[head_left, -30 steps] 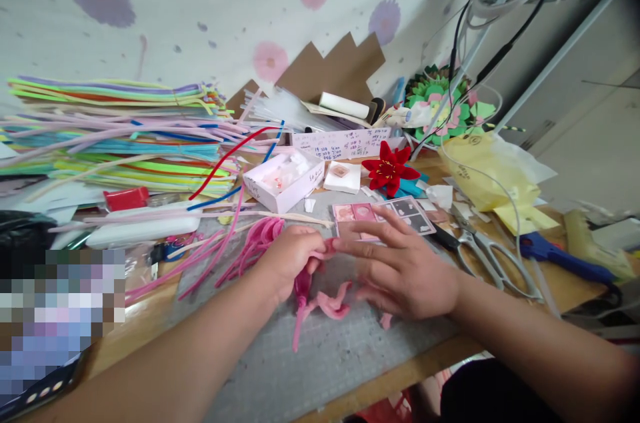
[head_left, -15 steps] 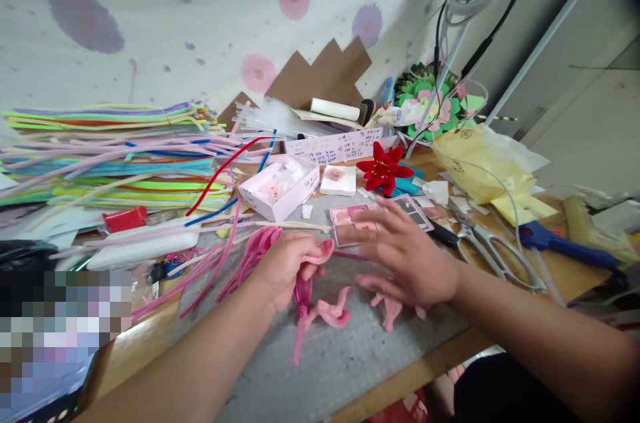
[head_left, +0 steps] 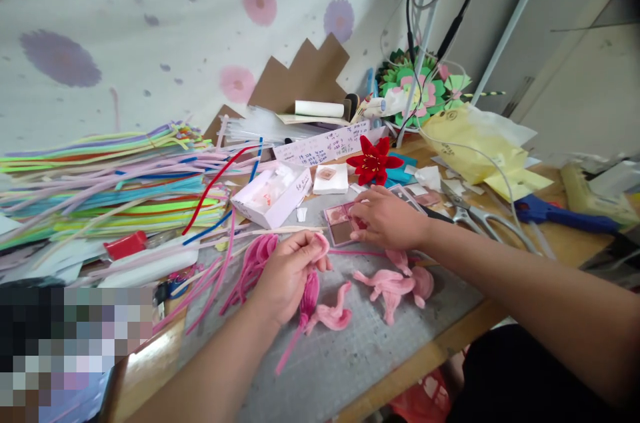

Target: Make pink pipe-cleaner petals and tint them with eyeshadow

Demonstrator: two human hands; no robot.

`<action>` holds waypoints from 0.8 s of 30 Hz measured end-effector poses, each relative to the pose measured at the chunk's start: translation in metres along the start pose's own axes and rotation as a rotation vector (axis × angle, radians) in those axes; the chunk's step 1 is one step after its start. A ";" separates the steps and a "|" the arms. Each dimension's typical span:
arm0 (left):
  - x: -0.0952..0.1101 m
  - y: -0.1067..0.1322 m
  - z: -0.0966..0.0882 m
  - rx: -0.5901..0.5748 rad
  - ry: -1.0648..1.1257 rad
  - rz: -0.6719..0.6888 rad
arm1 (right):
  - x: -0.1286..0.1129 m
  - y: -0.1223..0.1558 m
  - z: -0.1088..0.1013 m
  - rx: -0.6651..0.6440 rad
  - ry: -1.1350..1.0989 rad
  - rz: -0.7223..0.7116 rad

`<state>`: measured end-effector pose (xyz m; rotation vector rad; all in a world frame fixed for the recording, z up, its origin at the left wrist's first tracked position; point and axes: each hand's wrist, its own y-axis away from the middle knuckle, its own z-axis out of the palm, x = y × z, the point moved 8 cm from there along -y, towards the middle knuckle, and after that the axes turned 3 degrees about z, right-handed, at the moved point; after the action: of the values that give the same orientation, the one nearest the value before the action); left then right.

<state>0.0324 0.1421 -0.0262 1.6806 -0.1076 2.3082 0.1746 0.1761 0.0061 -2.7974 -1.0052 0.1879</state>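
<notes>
My left hand (head_left: pixel 289 274) pinches a pale pink fuzzy petal (head_left: pixel 320 247), apparently of chenille stem, between thumb and fingers. Under that hand lies a darker pink bundle of stems (head_left: pixel 310 296) with a tail. My right hand (head_left: pixel 386 218) is over a makeup palette (head_left: pixel 342 232) with pink and brown pans, its fingertips at the pans and nothing held in it. The fingers are bent but apart. On the grey mat (head_left: pixel 320 370), a curled pale pink petal (head_left: pixel 334 315) and a cluster of pale pink petals (head_left: pixel 393 286) lie below the hands. Deep pink loops (head_left: pixel 257 256) rest left of my left hand.
Bundles of coloured chenille stems (head_left: pixel 105 190) fill the left side. A white box (head_left: pixel 273 200), a red fuzzy flower (head_left: pixel 374 162) and a small white block (head_left: pixel 331 179) stand behind the hands. Scissors (head_left: pixel 475 216) and a blue-handled tool (head_left: pixel 565 215) lie at right.
My right hand has moved from above the petal cluster up and away onto the palette, uncovering the petals. My left hand still pinches its petal. The whole view has shifted slightly.
</notes>
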 end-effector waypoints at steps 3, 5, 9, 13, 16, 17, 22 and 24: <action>0.002 0.001 0.003 -0.038 0.026 0.013 | 0.001 0.000 0.000 0.001 0.040 -0.025; 0.003 0.002 0.006 -0.058 0.033 0.018 | 0.001 0.002 0.001 0.007 0.058 -0.034; 0.002 0.003 0.008 -0.064 0.069 0.013 | -0.018 0.011 -0.021 0.197 -0.037 -0.132; -0.002 0.004 0.007 -0.048 0.166 -0.025 | -0.061 0.035 -0.066 0.491 -0.193 -0.367; -0.004 0.004 0.008 -0.053 0.235 -0.035 | -0.084 0.041 -0.077 0.486 -0.162 -0.430; -0.004 0.004 0.008 -0.058 0.246 -0.031 | -0.087 0.042 -0.077 0.469 -0.155 -0.434; -0.005 0.005 0.010 -0.068 0.283 -0.053 | -0.088 0.044 -0.070 0.399 -0.130 -0.399; -0.005 0.005 0.011 -0.068 0.286 -0.059 | -0.088 0.046 -0.070 0.410 -0.116 -0.395</action>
<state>0.0424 0.1337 -0.0270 1.2886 -0.0757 2.4420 0.1476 0.0772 0.0714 -2.1974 -1.3447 0.4487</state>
